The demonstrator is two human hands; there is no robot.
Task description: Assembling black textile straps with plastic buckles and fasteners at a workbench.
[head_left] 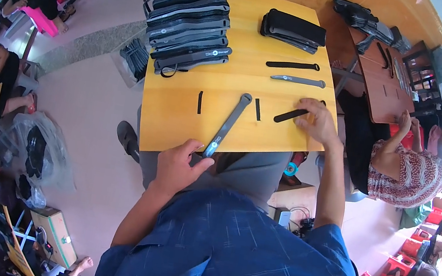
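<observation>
My left hand [177, 167] is closed at the table's near edge, thumb and fingers pinching the near end of a grey strap [231, 119]. That strap slants away over the yellow table [165, 123] to a rounded far end. At the right side, my right hand [318, 124] has its fingers closed on one end of a short black strap [288, 116]; its other end points left. Beyond that hand lie a loose grey strap [298, 80] and a loose black strap [293, 65]. Two short black strips or marks [200, 102] flank the grey strap.
A tall row of bundled grey and black straps [192, 29] fills the table's far left, and a black strap stack [293, 31] the far right. To the right, another person [409, 171] sits at a brown table [379, 85]. A plastic bag [45, 151] lies on the left floor.
</observation>
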